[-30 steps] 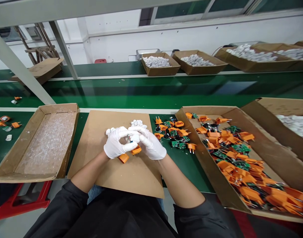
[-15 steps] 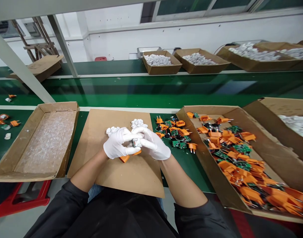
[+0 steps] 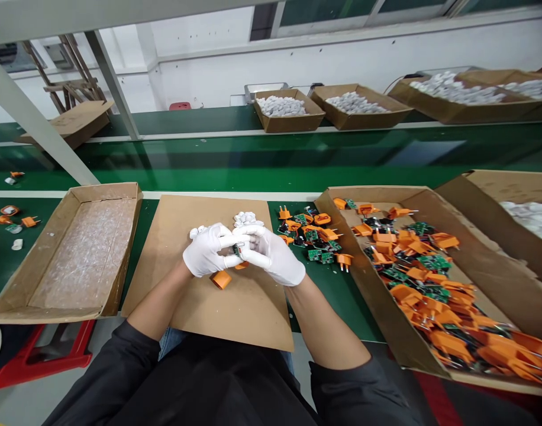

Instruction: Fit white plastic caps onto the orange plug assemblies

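Note:
My left hand [image 3: 205,251] and my right hand [image 3: 276,255], both in white gloves, meet over a brown cardboard sheet [image 3: 200,316]. Their fingers are closed around a small circuit board [image 3: 237,251], mostly hidden between the fingertips. Just below the fingers, an orange plug housing [image 3: 221,279] lies on the cardboard, and a second orange piece [image 3: 241,265] shows partly under my right hand. Small white plastic pieces [image 3: 248,219] are piled beyond the fingertips, with more white pieces [image 3: 196,232] beside my left hand.
Orange plugs with green boards [image 3: 313,236] lie right of the cardboard, beside a carton [image 3: 373,302] full of them. On the left stands a shallow carton [image 3: 129,248] with a shiny lining. Cartons of white pieces [image 3: 282,123] line the back; a slanted post [image 3: 44,118] rises at left.
Both hands have shifted slightly up, keeping hold of the circuit board. More of the orange housing below them now shows.

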`<state>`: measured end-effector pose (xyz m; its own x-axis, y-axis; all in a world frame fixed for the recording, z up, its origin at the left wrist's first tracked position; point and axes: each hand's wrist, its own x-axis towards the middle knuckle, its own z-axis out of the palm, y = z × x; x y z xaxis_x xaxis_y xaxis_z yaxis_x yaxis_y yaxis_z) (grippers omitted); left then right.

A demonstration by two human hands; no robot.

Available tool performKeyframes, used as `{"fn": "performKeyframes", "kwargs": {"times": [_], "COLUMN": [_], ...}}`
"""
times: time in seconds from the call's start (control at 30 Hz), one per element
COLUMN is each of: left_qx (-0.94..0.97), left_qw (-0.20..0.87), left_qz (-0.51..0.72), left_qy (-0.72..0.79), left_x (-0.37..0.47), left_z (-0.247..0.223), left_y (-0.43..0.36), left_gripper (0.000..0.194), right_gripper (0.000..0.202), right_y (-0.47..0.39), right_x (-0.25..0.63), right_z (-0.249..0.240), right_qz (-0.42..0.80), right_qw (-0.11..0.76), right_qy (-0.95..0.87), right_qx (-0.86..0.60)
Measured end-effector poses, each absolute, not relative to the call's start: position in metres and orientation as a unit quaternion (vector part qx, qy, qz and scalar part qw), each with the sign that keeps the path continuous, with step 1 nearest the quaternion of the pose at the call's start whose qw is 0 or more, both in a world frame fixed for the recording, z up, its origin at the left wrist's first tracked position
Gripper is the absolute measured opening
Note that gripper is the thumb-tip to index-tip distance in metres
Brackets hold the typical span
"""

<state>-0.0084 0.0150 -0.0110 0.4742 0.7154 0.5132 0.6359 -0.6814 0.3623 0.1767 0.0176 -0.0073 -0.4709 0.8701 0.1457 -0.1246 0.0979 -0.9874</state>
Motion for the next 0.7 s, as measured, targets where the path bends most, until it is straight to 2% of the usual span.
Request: {"fn": "performKeyframes", "kwargs": {"times": [0.13, 0.4, 0.7], "left_qx": [0.86, 0.867, 0.87], "left_qw": [0.06, 0.027, 0.057], "left_qz": [0.318, 0.304, 0.298], "left_qy": [0.395, 0.395, 0.389], "left_x": [-0.0082, -0.0094, -0.0062], "left_z": [-0.0103, -0.01, -0.0043], "left_y": [0.0156, 0.0145, 0.0114], "left_gripper": [0.023, 0.024, 0.027], "right_gripper": [0.039, 0.032, 0.039], "right_y": [0.0198, 0.0204, 0.0212], "right_x": [0.1806, 0.1775, 0.178], "right_z": [-0.0063, -0.0059, 0.0], "right_qz": [0.6, 0.551, 0.613], "right_qw": [0.395, 0.422, 0.397], "right_qy": [-0.635, -0.661, -0.631], "right_qx": [-0.284, -0.286, -0.263]}}
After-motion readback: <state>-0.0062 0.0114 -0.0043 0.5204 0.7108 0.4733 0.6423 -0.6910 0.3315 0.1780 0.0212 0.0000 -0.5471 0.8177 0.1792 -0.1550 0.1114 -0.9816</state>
